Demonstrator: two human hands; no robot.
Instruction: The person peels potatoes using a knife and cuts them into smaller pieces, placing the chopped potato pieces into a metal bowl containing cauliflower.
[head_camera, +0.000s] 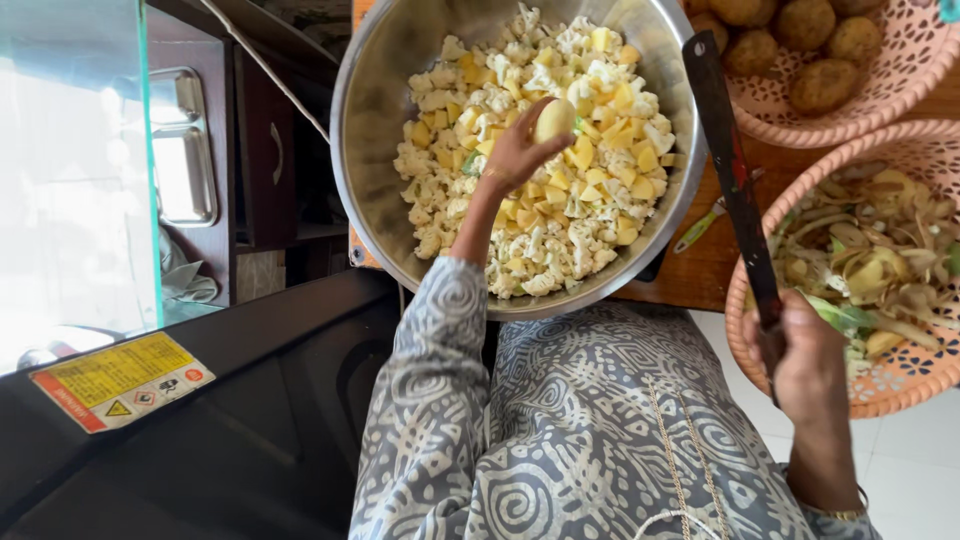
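Note:
My left hand (515, 155) is over a large steel bowl (380, 90) and grips a peeled yellow potato (555, 120). The bowl holds many cauliflower florets and yellow potato cubes (560, 215). My right hand (800, 350) is closed around the handle of a long dark knife (725, 150), whose blade points up along the bowl's right rim. I wear a grey patterned garment with long sleeves.
A pink perforated basket of peels and scraps (880, 260) sits at the right. Another pink basket with unpeeled brown potatoes (800, 45) is at the top right. A green-handled peeler (700, 225) lies on the wooden board. A black appliance surface with a yellow warning sticker (120, 380) is at the left.

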